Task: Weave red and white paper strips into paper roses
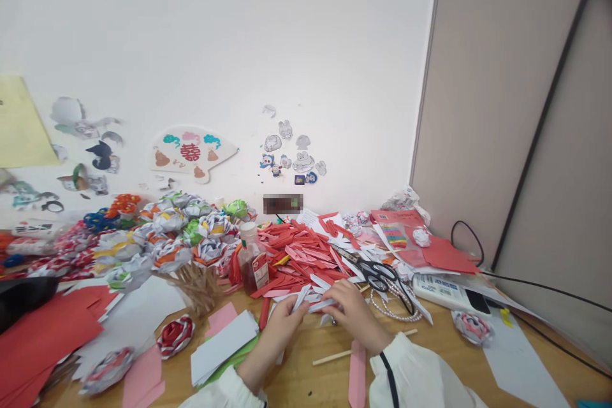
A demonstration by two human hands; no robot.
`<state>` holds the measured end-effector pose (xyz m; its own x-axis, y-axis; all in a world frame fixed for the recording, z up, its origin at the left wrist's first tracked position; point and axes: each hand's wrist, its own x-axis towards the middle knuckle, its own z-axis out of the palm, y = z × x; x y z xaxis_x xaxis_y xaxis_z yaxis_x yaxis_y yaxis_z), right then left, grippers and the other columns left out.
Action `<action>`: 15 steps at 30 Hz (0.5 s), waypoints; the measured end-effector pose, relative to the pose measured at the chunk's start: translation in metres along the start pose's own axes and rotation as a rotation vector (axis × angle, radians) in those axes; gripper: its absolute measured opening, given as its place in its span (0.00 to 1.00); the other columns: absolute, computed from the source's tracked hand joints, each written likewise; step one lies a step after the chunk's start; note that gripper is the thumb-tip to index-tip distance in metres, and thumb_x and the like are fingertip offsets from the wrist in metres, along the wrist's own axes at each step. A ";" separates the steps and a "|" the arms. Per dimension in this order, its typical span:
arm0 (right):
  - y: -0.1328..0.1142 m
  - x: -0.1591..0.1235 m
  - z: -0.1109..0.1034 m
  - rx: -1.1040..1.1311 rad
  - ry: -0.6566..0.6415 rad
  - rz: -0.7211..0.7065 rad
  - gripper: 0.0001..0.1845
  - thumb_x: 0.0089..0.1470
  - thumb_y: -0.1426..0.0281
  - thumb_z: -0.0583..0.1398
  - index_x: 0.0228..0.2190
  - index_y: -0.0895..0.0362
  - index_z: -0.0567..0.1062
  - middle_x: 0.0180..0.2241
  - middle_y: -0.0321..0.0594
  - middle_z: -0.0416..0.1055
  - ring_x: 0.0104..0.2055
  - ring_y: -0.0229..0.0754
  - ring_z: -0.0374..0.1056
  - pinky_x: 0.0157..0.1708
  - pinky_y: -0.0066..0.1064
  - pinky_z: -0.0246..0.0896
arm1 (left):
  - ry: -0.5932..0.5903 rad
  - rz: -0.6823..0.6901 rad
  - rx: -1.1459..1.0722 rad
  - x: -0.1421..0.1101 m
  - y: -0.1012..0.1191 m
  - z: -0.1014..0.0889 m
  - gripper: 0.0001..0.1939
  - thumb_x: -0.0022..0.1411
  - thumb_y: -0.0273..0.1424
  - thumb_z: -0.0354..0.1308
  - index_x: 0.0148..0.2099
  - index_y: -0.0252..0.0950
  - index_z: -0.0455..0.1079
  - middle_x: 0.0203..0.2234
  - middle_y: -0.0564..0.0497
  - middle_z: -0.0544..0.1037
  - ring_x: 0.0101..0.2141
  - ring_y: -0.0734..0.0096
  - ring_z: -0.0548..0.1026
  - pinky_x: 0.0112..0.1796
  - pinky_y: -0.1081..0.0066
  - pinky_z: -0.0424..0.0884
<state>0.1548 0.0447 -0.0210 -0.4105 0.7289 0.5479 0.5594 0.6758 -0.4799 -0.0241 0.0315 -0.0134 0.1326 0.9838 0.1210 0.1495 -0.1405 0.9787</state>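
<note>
Near the front middle of the table, my left hand [285, 320] pinches a folded white paper strip [301, 297] between thumb and fingers. My right hand [350, 306] is closed too, its fingertips at a white paper piece [321, 306]; whether this belongs to the same strip I cannot tell. Just beyond both hands lies a heap of folded red paper strips [299, 255]. Black-handled scissors [377, 273] and a pearl string [389, 306] are right of my right hand. A wooden stick [331, 357] and a pink paper strip [357, 375] lie between my forearms.
A glass bottle [251, 268] stands left of the red heap. Many paper flowers [167, 229] fill the back left, above a bundle of sticks [194, 287]. White cards [224, 345] and red sheets [45, 344] lie left. A white box [444, 293] and cables are right.
</note>
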 end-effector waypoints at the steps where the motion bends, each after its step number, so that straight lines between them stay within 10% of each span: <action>1: 0.001 0.000 -0.001 0.037 -0.004 0.010 0.01 0.52 0.73 0.61 0.30 0.55 0.74 0.32 0.38 0.72 0.38 0.43 0.64 0.39 0.33 0.57 | 0.004 0.006 0.011 0.000 0.000 -0.001 0.16 0.46 0.45 0.60 0.25 0.36 0.69 0.22 0.54 0.72 0.31 0.63 0.67 0.36 0.70 0.61; 15: -0.005 -0.002 0.016 0.208 0.083 -0.043 0.06 0.50 0.79 0.59 0.28 0.55 0.72 0.31 0.38 0.67 0.36 0.41 0.65 0.36 0.32 0.60 | -0.101 0.055 -0.020 -0.009 -0.014 0.013 0.21 0.56 0.49 0.51 0.23 0.38 0.65 0.19 0.55 0.68 0.26 0.68 0.65 0.33 0.70 0.60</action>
<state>0.1410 0.0414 -0.0307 -0.3656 0.6932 0.6211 0.3788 0.7204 -0.5810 -0.0144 0.0234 -0.0302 0.2385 0.9581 0.1583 0.1201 -0.1908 0.9742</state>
